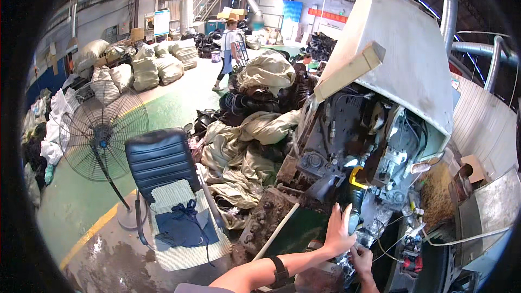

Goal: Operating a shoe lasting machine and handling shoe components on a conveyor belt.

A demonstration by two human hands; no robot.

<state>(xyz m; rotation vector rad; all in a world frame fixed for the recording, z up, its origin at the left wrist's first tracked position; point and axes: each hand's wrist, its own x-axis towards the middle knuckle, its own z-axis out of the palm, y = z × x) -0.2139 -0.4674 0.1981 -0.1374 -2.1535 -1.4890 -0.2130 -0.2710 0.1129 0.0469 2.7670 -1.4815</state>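
My left hand [339, 233] reaches in from the lower edge, a dark band around its forearm. Its fingers lie along the near end of a long dark tool with a yellow ring [356, 177], and the thumb side presses against it. The tool's exact kind is unclear. Its far end points into the grimy open machine [353, 125], near a bright spot of light. Just below, my right hand [362, 259] is closed, fingertips curled beside the left wrist; what they hold is hidden. Crumpled shiny film or foil [374, 228] lies right of the hands.
A pale slanted hood [399, 49] overhangs the machine. To the left stand a black chair [157, 154] with a woven seat cover and a floor fan [103, 135]. Beige sacks [233, 152] pile beside the machine. A person [228, 51] walks farther back. Red parts [412, 263] sit lower right.
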